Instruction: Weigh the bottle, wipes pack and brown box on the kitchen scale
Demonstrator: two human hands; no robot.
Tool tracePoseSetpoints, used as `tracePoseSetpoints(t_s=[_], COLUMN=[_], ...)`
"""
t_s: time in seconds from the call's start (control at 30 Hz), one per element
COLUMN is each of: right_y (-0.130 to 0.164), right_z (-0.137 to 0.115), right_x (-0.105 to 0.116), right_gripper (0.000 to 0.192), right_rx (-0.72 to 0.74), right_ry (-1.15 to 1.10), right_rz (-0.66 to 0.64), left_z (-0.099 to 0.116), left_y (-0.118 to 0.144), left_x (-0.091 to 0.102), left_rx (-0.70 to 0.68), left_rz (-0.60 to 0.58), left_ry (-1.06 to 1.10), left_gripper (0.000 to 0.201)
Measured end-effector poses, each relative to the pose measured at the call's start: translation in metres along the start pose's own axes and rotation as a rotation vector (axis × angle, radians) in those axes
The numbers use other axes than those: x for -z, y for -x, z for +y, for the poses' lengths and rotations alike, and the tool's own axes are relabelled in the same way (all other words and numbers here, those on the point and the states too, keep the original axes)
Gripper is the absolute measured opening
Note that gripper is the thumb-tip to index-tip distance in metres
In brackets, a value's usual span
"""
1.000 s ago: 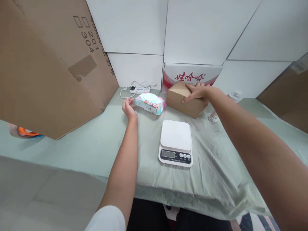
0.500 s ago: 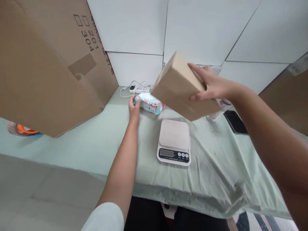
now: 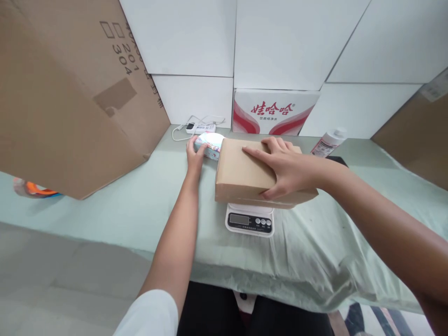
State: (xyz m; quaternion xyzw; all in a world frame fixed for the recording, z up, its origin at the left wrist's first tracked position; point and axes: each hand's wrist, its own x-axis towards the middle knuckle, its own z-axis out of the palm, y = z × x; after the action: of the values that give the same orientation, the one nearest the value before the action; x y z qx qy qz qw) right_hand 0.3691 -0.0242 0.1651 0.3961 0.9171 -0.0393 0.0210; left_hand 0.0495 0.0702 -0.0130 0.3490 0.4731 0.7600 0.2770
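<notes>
My right hand (image 3: 280, 165) spans the top and near side of a plain brown cardboard box (image 3: 241, 163), gripping it with fingers apart. The box sits over the plate of a white kitchen scale (image 3: 249, 227), hiding all but the scale's front with its display and buttons. Whether it rests fully on the plate I cannot tell. Behind and left of the box, my left hand (image 3: 195, 151) is closed around the left end of a pale blue pack of wipes (image 3: 211, 147). The box covers the pack's right end.
A large cardboard sheet (image 3: 80, 102) leans at the left. Behind stand a power strip (image 3: 201, 128) with white cable and a white-red carton (image 3: 273, 112). At the right are a white bottle (image 3: 329, 143) and a partly hidden black phone (image 3: 338, 161). Green cloth (image 3: 168, 186) covers the surface.
My right hand has lowered the cardboard box from the air onto the scale and levelled it. The white-red carton behind has come into view. My left hand stays on the wipes.
</notes>
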Motion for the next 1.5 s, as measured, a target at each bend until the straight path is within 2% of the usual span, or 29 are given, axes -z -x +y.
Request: tracePoseSetpoints(t_s=[0.13,0.3,0.4,0.5,0.57,0.67,0.73,0.83,0.93,0.97,1.03,1.1,1.23,1.3,1.37,1.5], right_y=[0.003,-0.002,0.004,0.025,0.044,0.065,0.072,0.074,0.072,0.071,0.070,0.068,0.063,0.062,0.062,0.062], right_z=[-0.002,-0.011,-0.013,-0.006,0.003,0.022,0.034,0.043,0.044,0.043,0.042,0.042,0.046,0.047,0.046,0.043], right_x=[-0.002,-0.003,0.003,0.007,0.000,-0.036,-0.071,-0.120,-0.143,-0.146,-0.148,-0.151,-0.160,-0.164,-0.167,-0.169], right_gripper=[0.129,0.131,0.133,0.117,0.093,0.059,0.049,0.047,0.042,0.040,0.039,0.039,0.043,0.043,0.046,0.055], right_rx=[-0.033,-0.073,-0.061,-0.086,-0.135,-0.201,-0.312,-0.514,-0.567,-0.552,-0.497,-0.419,-0.225,-0.162,-0.138,-0.117], right_ry=[-0.003,-0.007,-0.032,-0.104,-0.203,-0.430,-0.585,-0.729,-0.828,-0.858,-0.907,-0.957,-1.094,-1.127,-1.122,-1.092], right_rz=[0.008,-0.019,0.015,0.157,0.377,0.811,0.982,1.064,1.098,1.104,1.108,1.128,1.199,1.180,1.145,1.119], left_z=[-0.002,0.003,0.006,0.005,0.005,0.008,0.014,0.026,0.039,0.044,0.052,0.061,0.078,0.083,0.084,0.085], left_y=[0.001,0.004,0.004,0.003,0.004,0.007,0.010,0.016,0.023,0.027,0.034,0.041,0.053,0.056,0.057,0.061], left_x=[0.001,0.000,0.000,0.000,0.001,0.002,0.003,0.002,0.000,-0.001,-0.004,-0.008,-0.015,-0.017,-0.018,-0.020], left_rx=[-0.048,-0.025,-0.012,-0.006,-0.011,-0.051,-0.109,-0.224,-0.269,-0.241,-0.152,-0.111,-0.185,-0.178,-0.152,-0.102], left_rz=[-0.015,-0.007,0.007,0.003,0.002,0.021,0.060,0.136,0.150,0.131,0.056,-0.070,-0.348,-0.439,-0.489,-0.514], left_ry=[-0.063,-0.063,-0.055,-0.068,-0.088,-0.115,-0.139,-0.175,-0.147,-0.122,-0.075,-0.059,-0.069,-0.057,-0.044,-0.036], left_gripper=[0.039,0.038,0.037,0.036,0.036,0.033,0.029,0.022,0.010,0.005,0.021,0.039,0.056,0.060,0.063,0.063])
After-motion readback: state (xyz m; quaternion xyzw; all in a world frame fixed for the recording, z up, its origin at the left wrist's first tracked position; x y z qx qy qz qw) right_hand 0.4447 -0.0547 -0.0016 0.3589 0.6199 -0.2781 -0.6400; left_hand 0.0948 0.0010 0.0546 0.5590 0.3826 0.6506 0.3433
